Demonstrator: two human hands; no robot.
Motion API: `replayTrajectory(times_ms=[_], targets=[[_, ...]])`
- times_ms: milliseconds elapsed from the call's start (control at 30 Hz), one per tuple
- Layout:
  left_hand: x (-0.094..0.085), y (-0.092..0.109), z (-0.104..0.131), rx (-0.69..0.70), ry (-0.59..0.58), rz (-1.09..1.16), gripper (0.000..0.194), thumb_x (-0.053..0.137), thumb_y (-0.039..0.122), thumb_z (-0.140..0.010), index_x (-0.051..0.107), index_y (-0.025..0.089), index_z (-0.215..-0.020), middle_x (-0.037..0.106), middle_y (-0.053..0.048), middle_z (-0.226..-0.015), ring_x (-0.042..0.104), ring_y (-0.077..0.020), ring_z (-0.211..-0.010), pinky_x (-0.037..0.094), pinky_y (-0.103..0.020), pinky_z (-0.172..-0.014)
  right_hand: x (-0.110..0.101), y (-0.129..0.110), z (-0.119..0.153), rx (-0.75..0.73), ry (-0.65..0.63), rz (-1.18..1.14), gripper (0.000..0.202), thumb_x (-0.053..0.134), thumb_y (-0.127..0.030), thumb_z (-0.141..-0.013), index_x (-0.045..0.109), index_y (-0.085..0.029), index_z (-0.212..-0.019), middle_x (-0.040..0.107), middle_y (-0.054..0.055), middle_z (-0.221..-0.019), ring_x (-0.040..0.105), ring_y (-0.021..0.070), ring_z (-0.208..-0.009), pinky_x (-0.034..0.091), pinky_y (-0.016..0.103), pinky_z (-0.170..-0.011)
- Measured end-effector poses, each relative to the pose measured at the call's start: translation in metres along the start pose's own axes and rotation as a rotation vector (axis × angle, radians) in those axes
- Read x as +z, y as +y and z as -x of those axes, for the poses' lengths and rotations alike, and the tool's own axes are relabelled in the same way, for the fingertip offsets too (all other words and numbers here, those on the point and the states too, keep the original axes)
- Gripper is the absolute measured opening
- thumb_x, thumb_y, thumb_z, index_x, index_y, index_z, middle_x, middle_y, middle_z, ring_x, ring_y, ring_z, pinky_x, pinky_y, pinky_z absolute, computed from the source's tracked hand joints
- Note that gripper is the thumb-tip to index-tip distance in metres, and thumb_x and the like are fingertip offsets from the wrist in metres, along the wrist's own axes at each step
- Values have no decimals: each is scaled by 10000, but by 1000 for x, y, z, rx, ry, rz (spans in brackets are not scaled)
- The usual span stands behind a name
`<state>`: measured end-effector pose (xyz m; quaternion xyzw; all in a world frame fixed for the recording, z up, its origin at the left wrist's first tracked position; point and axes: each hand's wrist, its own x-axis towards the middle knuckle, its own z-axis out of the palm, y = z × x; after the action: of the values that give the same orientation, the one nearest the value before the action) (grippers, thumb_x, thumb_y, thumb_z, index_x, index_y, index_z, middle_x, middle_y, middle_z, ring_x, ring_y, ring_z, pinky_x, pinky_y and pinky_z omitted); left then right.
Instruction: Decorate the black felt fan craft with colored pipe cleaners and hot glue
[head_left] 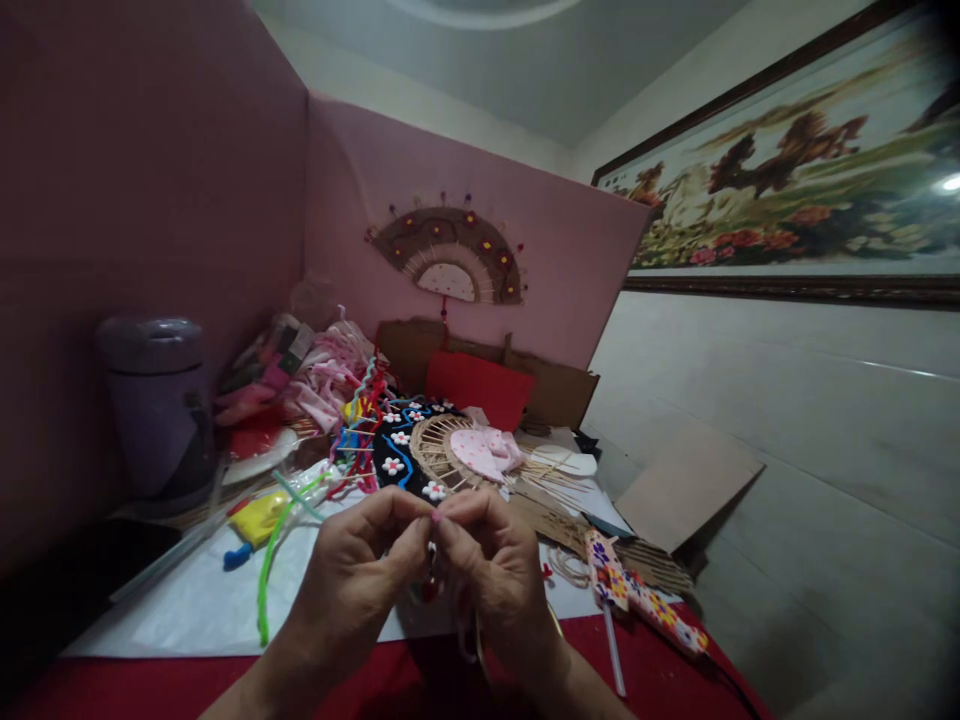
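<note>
My left hand [367,565] and my right hand [499,570] meet in front of me, thumbs and forefingers pinched together. Between the fingertips shows a small pink piece [436,516], too small to tell what it is made of. Just beyond lies a black craft fan [386,450] with white flowers, blue wavy lines, thin sticks and a pink dotted cloth [480,452] at its middle. Below my fingers, something dark and red is mostly hidden by the hands, and a thin golden curved edge [555,620] pokes out beside my right wrist.
A flowered hot glue gun [645,605] with a cord lies at the right, near a twine coil [568,567] and cardboard [637,555]. On the left are a green pipe cleaner [264,590], yellow clay [262,517] and a purple flask [161,420]. A brown fan [480,232] hangs behind.
</note>
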<state>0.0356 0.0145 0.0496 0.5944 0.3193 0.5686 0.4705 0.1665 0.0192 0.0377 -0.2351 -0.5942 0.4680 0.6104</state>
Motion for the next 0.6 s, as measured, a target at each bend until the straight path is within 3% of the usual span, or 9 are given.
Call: replayTrajectory(times_ms=[167,267,433,600], targets=[[0,3,-3,-29,-24,107,182,638,315,-771,642,142,-716,615,12,-531,570,-108,-445,464,-202,-435,-2,2,-5,127,-32,-114,187,679,-332,-787,588,-168,-779,556,-48,-545,537,69,-398,447,168,-394],[-2,3,-3,-5,4,23,166,628,302,-788,666,147,-744,628,11,-559,586,-107,-474,467,-193,-454,-5,-1,-8,96,-32,-68,182,675,-333,-787,598,-168,-777,576,-38,-575,535,72,-421,458,176,-401],[-4,2,0,146,18,-224,112,618,226,-802,686,169,-733,635,21,-585,572,-85,-527,445,-152,-479,-9,-8,-9,17,-16,104,161,685,-294,-776,618,-155,-732,587,-18,-648,532,67,-526,440,168,-474],[-3,4,-1,164,-11,-203,122,592,201,-812,699,184,-754,651,21,-591,576,-86,-527,451,-150,-479,-10,-6,-9,17,9,138,174,656,-308,-799,610,-157,-727,574,-26,-626,501,58,-527,415,168,-501]])
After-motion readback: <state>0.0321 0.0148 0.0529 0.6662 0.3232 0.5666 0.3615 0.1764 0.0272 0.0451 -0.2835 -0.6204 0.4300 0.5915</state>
